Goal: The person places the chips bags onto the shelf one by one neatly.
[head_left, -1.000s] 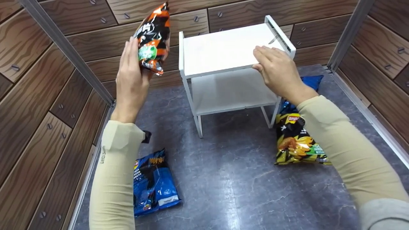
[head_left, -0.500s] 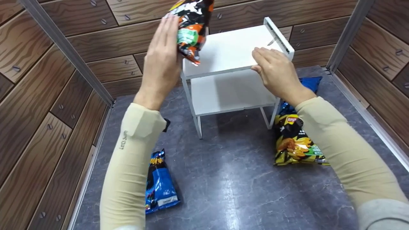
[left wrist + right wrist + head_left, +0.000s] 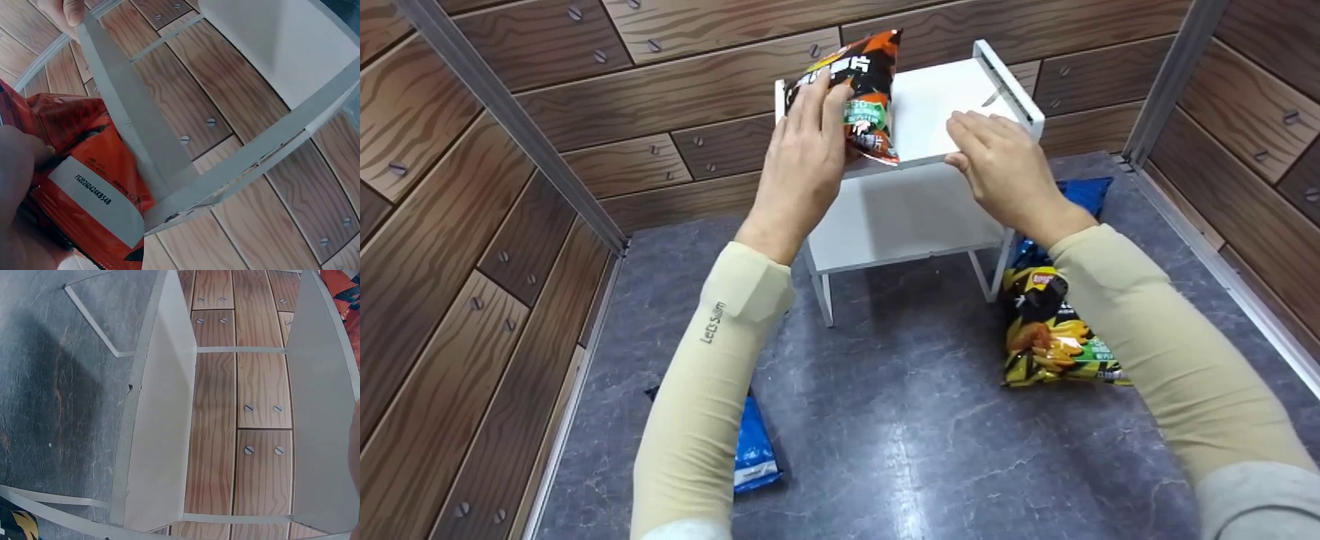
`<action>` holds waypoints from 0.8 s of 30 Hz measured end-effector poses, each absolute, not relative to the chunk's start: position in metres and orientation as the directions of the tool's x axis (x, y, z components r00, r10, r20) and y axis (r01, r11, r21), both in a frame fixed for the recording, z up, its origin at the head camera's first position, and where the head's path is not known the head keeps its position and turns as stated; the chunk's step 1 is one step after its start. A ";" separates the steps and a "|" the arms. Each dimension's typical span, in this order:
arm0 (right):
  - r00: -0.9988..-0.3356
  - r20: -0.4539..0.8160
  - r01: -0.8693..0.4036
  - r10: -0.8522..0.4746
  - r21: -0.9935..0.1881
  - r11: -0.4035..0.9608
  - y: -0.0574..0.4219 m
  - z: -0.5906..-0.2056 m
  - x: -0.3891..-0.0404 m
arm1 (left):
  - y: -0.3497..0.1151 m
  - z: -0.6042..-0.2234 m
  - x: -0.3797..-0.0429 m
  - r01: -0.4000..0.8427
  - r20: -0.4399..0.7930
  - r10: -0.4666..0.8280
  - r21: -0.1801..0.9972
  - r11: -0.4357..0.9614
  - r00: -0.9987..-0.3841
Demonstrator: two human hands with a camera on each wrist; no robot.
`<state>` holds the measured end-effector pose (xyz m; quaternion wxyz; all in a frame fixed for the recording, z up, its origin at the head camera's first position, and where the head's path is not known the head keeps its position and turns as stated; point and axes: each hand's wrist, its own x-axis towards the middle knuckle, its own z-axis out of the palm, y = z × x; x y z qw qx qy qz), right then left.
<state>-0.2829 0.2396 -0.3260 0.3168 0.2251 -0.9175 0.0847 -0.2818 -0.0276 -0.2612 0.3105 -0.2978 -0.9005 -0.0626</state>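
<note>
My left hand (image 3: 802,165) holds an orange and black bag of chips (image 3: 870,94) at the left part of the white shelf rack's top (image 3: 930,94). Up close in the left wrist view, fingers and thumb grip the crinkled orange back of the chip bag (image 3: 95,197), which is beside the board's edge. My right hand (image 3: 1001,169) grips the front edge of the top board near its right end, fingers on top and thumb at the edge. Whether the bag's underside touches the board is hidden.
A yellow and black chip bag (image 3: 1054,337) lies on the floor at the rack's right, with a blue bag (image 3: 1084,193) behind it. Another blue bag (image 3: 754,446) lies front left, partly under my left sleeve. Wood-patterned walls (image 3: 720,82) enclose the floor.
My left hand has carried the orange and black chip bag rightward, from left of the rack to the left part of its top. The right hand has stayed on the board's edge.
</note>
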 end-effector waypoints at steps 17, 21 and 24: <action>-0.704 0.606 -0.482 -0.369 -0.027 0.876 0.239 -0.325 -0.280 | -0.028 -0.275 -0.290 0.573 0.482 0.545 -0.103 0.813 -0.687; -0.718 0.588 -0.475 -0.372 -0.024 0.879 0.239 -0.324 -0.280 | -0.029 -0.277 -0.295 0.568 0.489 0.540 -0.105 0.816 -0.685; -0.733 0.569 -0.464 -0.373 -0.018 0.886 0.241 -0.321 -0.280 | -0.027 -0.279 -0.297 0.571 0.510 0.538 -0.106 0.814 -0.672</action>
